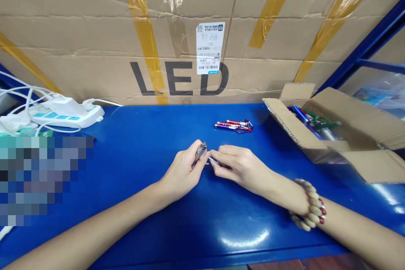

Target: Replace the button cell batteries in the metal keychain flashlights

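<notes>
My left hand is closed around a silver-grey pen-shaped light, held tilted with its tip up past the thumb. Just to the right, my right hand pinches a thin, shiny metal piece, perhaps a clip; its kind is mostly hidden by the fingers. Both hands are close together above the blue table. Beyond them lie several slim keychain penlights, red and purple with silver ends. Red and purple carabiner clips lie at their right end.
An open cardboard box at the right holds several coloured metal tubes. A white power strip with tangled cables sits at the far left. Behind the blue table stands a large taped carton marked LED.
</notes>
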A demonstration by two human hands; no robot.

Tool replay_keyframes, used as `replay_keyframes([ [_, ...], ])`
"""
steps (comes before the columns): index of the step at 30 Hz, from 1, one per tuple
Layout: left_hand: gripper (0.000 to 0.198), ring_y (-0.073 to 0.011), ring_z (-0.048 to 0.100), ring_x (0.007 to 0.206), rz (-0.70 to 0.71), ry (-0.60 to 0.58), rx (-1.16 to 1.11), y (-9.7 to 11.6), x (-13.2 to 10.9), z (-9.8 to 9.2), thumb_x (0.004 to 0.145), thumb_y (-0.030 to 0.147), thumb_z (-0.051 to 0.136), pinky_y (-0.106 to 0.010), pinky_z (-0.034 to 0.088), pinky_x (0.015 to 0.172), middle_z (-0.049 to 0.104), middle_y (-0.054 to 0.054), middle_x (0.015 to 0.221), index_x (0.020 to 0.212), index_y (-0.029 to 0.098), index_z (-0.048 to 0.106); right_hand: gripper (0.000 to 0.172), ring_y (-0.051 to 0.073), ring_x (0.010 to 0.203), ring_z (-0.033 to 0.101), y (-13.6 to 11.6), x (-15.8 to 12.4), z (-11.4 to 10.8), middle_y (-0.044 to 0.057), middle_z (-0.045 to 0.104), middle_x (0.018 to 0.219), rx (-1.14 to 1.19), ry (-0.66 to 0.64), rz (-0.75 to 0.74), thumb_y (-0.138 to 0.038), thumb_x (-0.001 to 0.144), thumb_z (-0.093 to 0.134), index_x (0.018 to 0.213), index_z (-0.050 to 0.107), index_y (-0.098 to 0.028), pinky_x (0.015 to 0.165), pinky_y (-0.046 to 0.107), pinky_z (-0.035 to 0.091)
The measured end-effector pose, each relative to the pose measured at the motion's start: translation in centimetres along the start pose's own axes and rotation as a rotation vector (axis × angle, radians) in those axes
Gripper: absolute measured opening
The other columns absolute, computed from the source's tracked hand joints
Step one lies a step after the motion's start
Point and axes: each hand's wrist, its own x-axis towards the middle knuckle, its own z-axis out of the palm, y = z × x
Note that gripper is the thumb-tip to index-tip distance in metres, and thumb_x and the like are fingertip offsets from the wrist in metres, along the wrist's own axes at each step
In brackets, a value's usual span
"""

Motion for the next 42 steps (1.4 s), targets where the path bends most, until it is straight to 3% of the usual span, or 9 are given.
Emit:
replay_keyframes([
  [8,0.022,-0.0091,0.033,0.051,-0.100,-0.112,-0.081,0.4,-0.2,-0.4,0.092,0.035,0.033,-0.021,0.028,0.050,0.036,0.007,0.058,0.075,0.021,0.035,0.013,0.008,0.058,0.045,1.2,-0.1,-1.0,0.000,0.052,0.067,0.002,0.302,0.046,-0.016,0.089,0.050,0.097,0.059,-0.012,0.057,0.020,0.041],
  [13,0.019,-0.0095,0.037,0.052,-0.010,-0.182,-0.035,0.3,-0.3,-0.4,0.092,0.030,0.032,-0.022,0.029,0.054,0.040,0.006,0.060,0.079,0.021,0.043,0.015,0.009,0.062,0.047,0.9,-0.2,-0.3,0.002,0.054,0.073,0.009,0.289,-0.027,-0.017,0.089,0.050,0.103,0.056,-0.013,0.057,0.021,0.042],
  [18,0.024,-0.0099,0.039,0.052,-0.014,-0.106,-0.034,0.3,-0.2,-0.4,0.093,0.030,0.031,-0.022,0.032,0.054,0.042,0.006,0.059,0.075,0.021,0.042,0.017,0.010,0.062,0.048,0.9,-0.2,-0.1,0.001,0.053,0.072,0.019,0.263,-0.007,-0.019,0.091,0.047,0.104,0.057,-0.014,0.058,0.022,0.044],
  [25,0.014,-0.0144,0.055,0.076,-0.012,0.026,0.080,0.2,0.1,-0.3,0.091,0.027,0.041,-0.025,0.042,0.072,0.060,0.000,0.084,0.091,0.022,0.054,0.029,0.013,0.073,0.056,1.6,0.0,-1.1,0.004,0.059,0.081,0.210,0.111,0.166,-0.027,0.090,0.048,0.116,0.057,-0.016,0.070,0.027,0.048],
  [29,0.014,-0.0155,0.058,0.080,0.086,-0.033,0.124,-0.2,-0.1,0.0,0.090,0.021,0.042,-0.025,0.045,0.074,0.058,-0.002,0.086,0.094,0.021,0.056,0.054,0.014,0.082,0.059,1.1,0.2,-1.3,0.005,0.062,0.093,0.476,0.024,0.323,-0.034,0.088,0.049,0.138,0.035,-0.017,0.075,0.032,0.050],
  [32,0.016,-0.0167,0.059,0.087,0.129,-0.084,0.121,-0.1,-0.4,0.2,0.089,0.015,0.040,-0.028,0.046,0.077,0.059,-0.004,0.094,0.101,0.022,0.050,0.056,0.014,0.089,0.058,0.2,0.4,-1.1,0.006,0.063,0.101,0.619,-0.086,0.368,-0.035,0.089,0.048,0.139,0.034,-0.016,0.080,0.032,0.049],
  [35,0.017,-0.0162,0.060,0.084,0.161,-0.095,0.091,0.1,-0.8,0.3,0.087,0.010,0.039,-0.029,0.047,0.076,0.059,-0.003,0.091,0.100,0.021,0.042,0.047,0.013,0.080,0.059,-0.6,0.6,-1.1,0.005,0.064,0.095,0.716,-0.165,0.442,-0.036,0.089,0.047,0.131,0.044,-0.015,0.075,0.028,0.048],
  [38,0.017,-0.0170,0.057,0.082,0.219,-0.056,0.151,0.1,-1.1,0.6,0.088,0.010,0.041,-0.032,0.047,0.077,0.056,-0.004,0.089,0.101,0.021,0.038,0.033,0.008,0.063,0.054,-0.8,0.7,-1.4,0.001,0.062,0.083,0.840,-0.250,0.478,-0.037,0.092,0.041,0.111,0.059,-0.015,0.062,0.022,0.045],
  [42,0.024,-0.0171,0.055,0.082,0.350,0.044,0.219,0.0,-1.4,0.8,0.088,0.008,0.040,-0.032,0.046,0.074,0.053,-0.005,0.091,0.108,0.021,0.035,0.038,0.007,0.054,0.044,-0.2,0.9,-2.2,-0.002,0.052,0.062,0.875,-0.415,0.487,-0.042,0.091,0.042,0.079,0.063,-0.013,0.052,0.020,0.037],
])
